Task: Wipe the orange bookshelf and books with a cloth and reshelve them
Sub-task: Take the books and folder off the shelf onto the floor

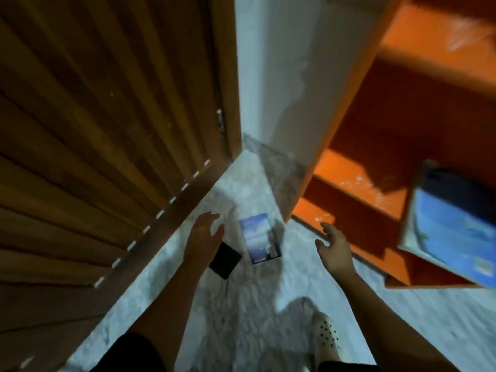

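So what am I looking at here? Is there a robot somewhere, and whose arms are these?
No robot here: a person wears one camera on the head, looking down, so those are their own arms. The left hand and right hand both reach toward the floor with fingers spread, holding nothing. On the floor lie a blue book and a flat black thing, too blurred to name. At right stands the orange bookshelf, with some blue-covered books on one shelf. At left is a wooden door. The pale shoe below is the person's foot.
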A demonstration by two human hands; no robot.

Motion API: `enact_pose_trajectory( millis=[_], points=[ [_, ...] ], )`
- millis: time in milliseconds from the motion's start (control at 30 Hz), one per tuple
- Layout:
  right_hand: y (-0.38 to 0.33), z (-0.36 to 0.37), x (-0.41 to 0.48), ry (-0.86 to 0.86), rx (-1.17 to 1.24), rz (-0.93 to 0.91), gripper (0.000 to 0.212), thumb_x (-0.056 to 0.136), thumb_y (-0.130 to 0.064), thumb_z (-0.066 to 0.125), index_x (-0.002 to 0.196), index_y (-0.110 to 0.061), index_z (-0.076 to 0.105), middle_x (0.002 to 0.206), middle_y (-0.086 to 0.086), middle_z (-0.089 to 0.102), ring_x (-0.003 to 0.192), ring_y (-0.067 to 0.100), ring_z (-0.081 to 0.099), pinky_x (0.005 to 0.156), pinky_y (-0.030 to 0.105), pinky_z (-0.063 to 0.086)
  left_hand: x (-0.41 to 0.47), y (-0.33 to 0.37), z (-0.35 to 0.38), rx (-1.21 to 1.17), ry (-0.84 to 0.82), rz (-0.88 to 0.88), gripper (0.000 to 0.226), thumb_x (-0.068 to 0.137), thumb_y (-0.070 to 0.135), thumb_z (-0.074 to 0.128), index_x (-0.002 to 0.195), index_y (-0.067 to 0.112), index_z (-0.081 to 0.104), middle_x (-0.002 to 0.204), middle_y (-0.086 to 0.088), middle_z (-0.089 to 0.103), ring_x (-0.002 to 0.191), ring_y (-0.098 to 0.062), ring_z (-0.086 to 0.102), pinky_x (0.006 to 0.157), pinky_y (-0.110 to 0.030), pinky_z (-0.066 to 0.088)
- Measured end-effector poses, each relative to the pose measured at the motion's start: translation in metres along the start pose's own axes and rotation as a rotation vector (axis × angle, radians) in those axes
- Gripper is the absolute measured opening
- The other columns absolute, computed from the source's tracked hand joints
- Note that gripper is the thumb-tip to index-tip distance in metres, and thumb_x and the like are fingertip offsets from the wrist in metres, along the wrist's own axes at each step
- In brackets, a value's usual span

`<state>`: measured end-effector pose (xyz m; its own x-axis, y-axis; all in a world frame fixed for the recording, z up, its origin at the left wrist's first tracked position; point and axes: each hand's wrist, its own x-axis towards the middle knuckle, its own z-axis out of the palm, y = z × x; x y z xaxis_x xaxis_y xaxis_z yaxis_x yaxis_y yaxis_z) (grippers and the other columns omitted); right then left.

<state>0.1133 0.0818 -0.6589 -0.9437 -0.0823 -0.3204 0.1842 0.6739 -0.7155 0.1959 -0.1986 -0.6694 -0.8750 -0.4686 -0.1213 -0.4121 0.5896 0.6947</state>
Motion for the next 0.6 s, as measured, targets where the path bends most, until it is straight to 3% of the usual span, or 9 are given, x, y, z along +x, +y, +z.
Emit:
enact_pose_trajectory(
  millis=[100, 167, 267, 333, 400, 500, 600],
  points=[
    [-0.033, -0.068, -0.044, 0.190, 0.068, 0.026, 0.042, 0.091, -0.003, 0.054, 0.132, -0.006, 0.049, 0.131, 0.018, 0.052, 0.119, 0.034, 0.050, 0.093, 0.032, 0.038, 0.006, 0.093, -0.025, 0.013, -0.079, 0.127, 0.033, 0.091, 0.022, 0.059, 0.120, 0.006, 0.059, 0.124, -0.011, 0.059, 0.118, -0.024, 0.054, 0.095, -0.008, 0.024],
    [-0.045, -0.105, -0.069, 0.351, 0.131, 0.030, 0.037, 0.094, -0.007, 0.052, 0.130, -0.005, 0.049, 0.129, 0.017, 0.054, 0.116, 0.032, 0.053, 0.091, 0.031, 0.038, 0.007, 0.146, -0.029, -0.079, -0.134, 0.167, 0.031, 0.092, 0.020, 0.058, 0.120, 0.007, 0.059, 0.122, -0.010, 0.060, 0.116, -0.022, 0.054, 0.091, -0.007, 0.026],
    [-0.057, -0.162, -0.102, 0.638, 0.333, 0.093, 0.028, 0.099, -0.013, 0.045, 0.127, -0.010, 0.049, 0.118, 0.013, 0.058, 0.107, 0.024, 0.055, 0.085, 0.032, 0.041, -0.001, 0.207, -0.010, -0.153, -0.341, 0.205, 0.035, 0.094, 0.027, 0.055, 0.123, 0.008, 0.057, 0.122, -0.011, 0.060, 0.116, -0.023, 0.054, 0.092, -0.018, 0.036],
    [-0.062, -0.198, -0.118, 0.846, 0.461, 0.111, 0.025, 0.100, -0.019, 0.042, 0.125, -0.019, 0.048, 0.111, 0.010, 0.060, 0.099, 0.021, 0.060, 0.085, 0.041, 0.047, -0.010, 0.233, 0.017, -0.183, -0.452, 0.225, 0.045, 0.090, 0.034, 0.056, 0.125, 0.007, 0.056, 0.120, -0.016, 0.062, 0.114, -0.029, 0.057, 0.095, -0.031, 0.043],
    [-0.064, -0.232, -0.127, 0.997, 0.541, 0.090, 0.024, 0.101, -0.025, 0.042, 0.124, -0.027, 0.046, 0.105, 0.007, 0.062, 0.089, 0.011, 0.061, 0.087, 0.045, 0.050, -0.019, 0.251, 0.049, -0.192, -0.555, 0.188, 0.048, 0.090, 0.031, 0.060, 0.132, 0.010, 0.050, 0.127, -0.017, 0.057, 0.120, -0.030, 0.053, 0.102, -0.039, 0.041],
    [-0.071, -0.268, -0.123, 0.968, 0.676, 0.004, 0.022, 0.098, -0.036, 0.046, 0.119, -0.043, 0.043, 0.097, -0.002, 0.062, 0.084, 0.010, 0.062, 0.085, 0.042, 0.049, -0.035, 0.272, 0.099, -0.181, -0.642, 0.183, 0.050, 0.092, 0.028, 0.057, 0.139, 0.015, 0.042, 0.134, -0.016, 0.051, 0.127, -0.028, 0.047, 0.106, -0.040, 0.038],
    [-0.087, -0.285, -0.102, 0.780, 0.677, -0.047, 0.047, 0.086, -0.058, 0.050, 0.129, -0.053, 0.034, 0.094, -0.005, 0.062, 0.090, 0.013, 0.062, 0.088, 0.043, 0.049, -0.044, 0.289, 0.140, -0.136, -0.708, 0.164, 0.052, 0.095, 0.026, 0.053, 0.143, 0.015, 0.036, 0.139, -0.015, 0.048, 0.130, -0.029, 0.044, 0.104, -0.032, 0.033]
  ],
)
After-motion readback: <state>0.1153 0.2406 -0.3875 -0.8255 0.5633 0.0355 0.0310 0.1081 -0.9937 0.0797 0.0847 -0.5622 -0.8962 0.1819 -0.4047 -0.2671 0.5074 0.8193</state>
